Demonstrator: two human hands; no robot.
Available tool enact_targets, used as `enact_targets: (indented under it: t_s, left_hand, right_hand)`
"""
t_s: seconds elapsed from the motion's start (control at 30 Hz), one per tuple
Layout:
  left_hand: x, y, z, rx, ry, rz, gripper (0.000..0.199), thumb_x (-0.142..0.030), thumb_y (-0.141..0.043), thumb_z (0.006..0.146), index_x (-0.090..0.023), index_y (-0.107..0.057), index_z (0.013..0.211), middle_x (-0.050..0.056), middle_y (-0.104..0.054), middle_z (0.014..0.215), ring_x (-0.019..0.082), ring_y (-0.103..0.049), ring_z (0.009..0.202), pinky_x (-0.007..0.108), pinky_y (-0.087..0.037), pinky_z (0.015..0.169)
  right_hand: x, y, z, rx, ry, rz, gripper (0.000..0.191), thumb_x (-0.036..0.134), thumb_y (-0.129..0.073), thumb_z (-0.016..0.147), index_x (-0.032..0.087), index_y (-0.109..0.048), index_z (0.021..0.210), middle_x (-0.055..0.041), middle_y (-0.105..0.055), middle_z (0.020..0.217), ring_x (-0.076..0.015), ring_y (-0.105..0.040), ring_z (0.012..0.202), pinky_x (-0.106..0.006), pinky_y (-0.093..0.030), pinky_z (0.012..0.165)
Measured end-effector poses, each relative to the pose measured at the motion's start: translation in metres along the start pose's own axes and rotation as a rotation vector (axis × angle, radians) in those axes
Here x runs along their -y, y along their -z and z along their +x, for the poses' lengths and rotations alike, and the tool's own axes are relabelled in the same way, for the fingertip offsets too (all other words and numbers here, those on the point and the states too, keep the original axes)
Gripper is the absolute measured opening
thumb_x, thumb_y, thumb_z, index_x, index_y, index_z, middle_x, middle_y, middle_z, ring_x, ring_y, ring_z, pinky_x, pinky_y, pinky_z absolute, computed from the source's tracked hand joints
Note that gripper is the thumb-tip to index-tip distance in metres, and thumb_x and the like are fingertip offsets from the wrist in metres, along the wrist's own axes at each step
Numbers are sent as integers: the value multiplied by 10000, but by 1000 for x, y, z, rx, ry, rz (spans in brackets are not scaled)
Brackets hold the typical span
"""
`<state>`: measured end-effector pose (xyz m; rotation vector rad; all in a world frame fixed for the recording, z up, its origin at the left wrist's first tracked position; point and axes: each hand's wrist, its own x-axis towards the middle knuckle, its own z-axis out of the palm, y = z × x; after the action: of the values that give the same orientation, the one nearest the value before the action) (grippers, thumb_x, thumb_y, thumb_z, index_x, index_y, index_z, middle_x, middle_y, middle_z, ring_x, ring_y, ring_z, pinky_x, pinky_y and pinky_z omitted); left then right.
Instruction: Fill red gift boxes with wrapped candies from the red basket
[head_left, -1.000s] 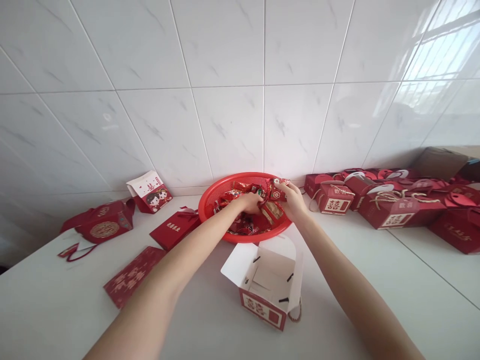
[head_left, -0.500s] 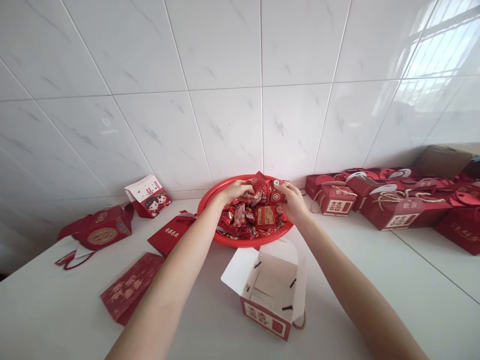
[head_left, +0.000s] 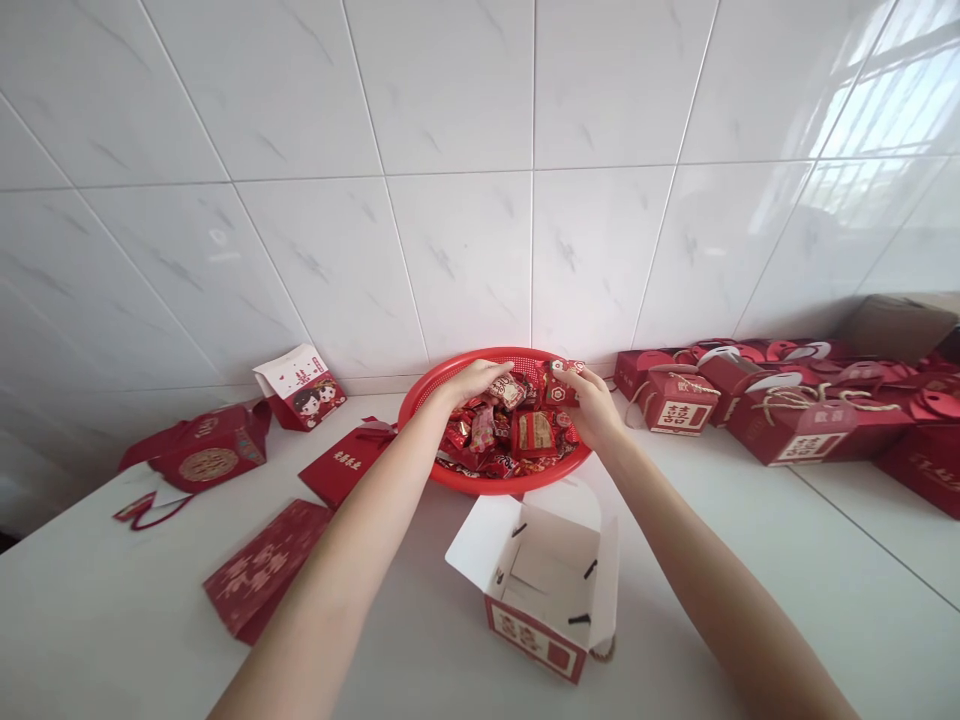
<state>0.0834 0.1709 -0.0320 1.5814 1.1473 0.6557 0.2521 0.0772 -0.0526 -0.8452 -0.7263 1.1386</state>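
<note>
The red packet (head_left: 556, 393), with pale hexagon flowers, was at the right side of the red basket (head_left: 495, 487). The right hand (head_left: 595, 408) pinched it, fingers closed. The left hand (head_left: 471, 382) reached forward to a cream-patterned wrapper (head_left: 508, 391); whether its fingers gripped, I could not tell.

Daylight glares on shiny white wall tiles (head_left: 870, 200) over the right end of the smooth white worktop (head_left: 750, 540); the left is dimmer.
</note>
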Motion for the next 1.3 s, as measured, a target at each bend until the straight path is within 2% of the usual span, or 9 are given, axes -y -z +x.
enact_targets:
  t_s: [0.1, 0.23, 0.43, 0.6, 0.77, 0.87, 0.93, 1.13, 1.3]
  left_hand:
    - [1, 0, 1, 22, 5, -43, 276, -424, -697, 819, -181, -648, 698, 2, -663, 689, 161, -631, 701, 280, -521, 701]
    - [5, 2, 4, 113, -109, 8, 189, -278, -787, 680, -171, -704, 811, 25, -723, 835, 177, -671, 826, 291, -525, 806]
    - [13, 8, 12, 0, -226, 278, 247, -305, -776, 636, -155, -732, 827, 24, -716, 847, 195, -647, 828, 316, -496, 808]
    - [20, 6, 18, 41, -303, 360, 295, -357, -773, 643, -156, -757, 858, 37, -736, 885, 231, -659, 901, 331, -497, 845]
    - [22, 1, 21, -8, -331, 427, 340, -222, -762, 631, -183, -762, 968, 49, -753, 1010, 226, -663, 984, 309, -505, 880]
    - [19, -1, 16, -10, -302, 572, 222, -263, -714, 701, -205, -779, 905, 42, -759, 960, 213, -671, 920, 276, -502, 812]
    - [16, -3, 10, 69, -226, 670, 186, -356, -712, 727, -221, -790, 828, 39, -761, 892, 215, -676, 857, 258, -487, 730]
    - [8, -9, -4, 245, -16, 780, 297, -463, -830, 565, -280, -802, 796, -5, -754, 832, 213, -671, 801, 230, -438, 605]
    - [12, -6, -3, 386, 46, 720, 454, -325, -876, 428, -289, -792, 873, -49, -682, 689, 168, -628, 588, 226, -426, 503]
  right_hand:
    - [1, 0, 0, 0, -6, -8, 214, 293, -789, 553, 222, -667, 714, -3, -726, 720, -221, -688, 726, -318, -542, 624]
    - [1, -2, -1, -5, -4, -1, 219, 287, -785, 557, 212, -680, 735, -8, -733, 740, -219, -693, 730, -316, -542, 629]
    - [2, -2, -2, 0, -5, 3, 214, 286, -791, 555, 216, -668, 715, 1, -721, 707, -208, -680, 700, -311, -541, 618]
    - [1, -1, -2, 4, 9, -4, 223, 292, -792, 553, 220, -673, 728, 4, -723, 719, -207, -677, 699, -312, -538, 621]
    - [0, -1, -2, 11, 2, -11, 240, 308, -811, 571, 220, -666, 739, 10, -709, 703, -209, -680, 693, -313, -527, 618]
    - [0, 0, -3, 20, -1, -19, 249, 316, -819, 574, 220, -671, 749, 6, -714, 723, -209, -680, 699, -307, -520, 608]
    - [0, 0, -3, 23, 0, -18, 257, 319, -825, 566, 220, -675, 750, 4, -717, 731, -210, -677, 699, -310, -521, 607]
    - [-1, 0, -1, -4, -10, -13, 258, 319, -824, 539, 223, -652, 705, 16, -694, 683, -182, -639, 646, -292, -504, 580]
    - [-3, 1, -1, 7, -14, -13, 296, 342, -832, 537, 227, -632, 723, 10, -705, 695, -204, -661, 662, -308, -512, 586]
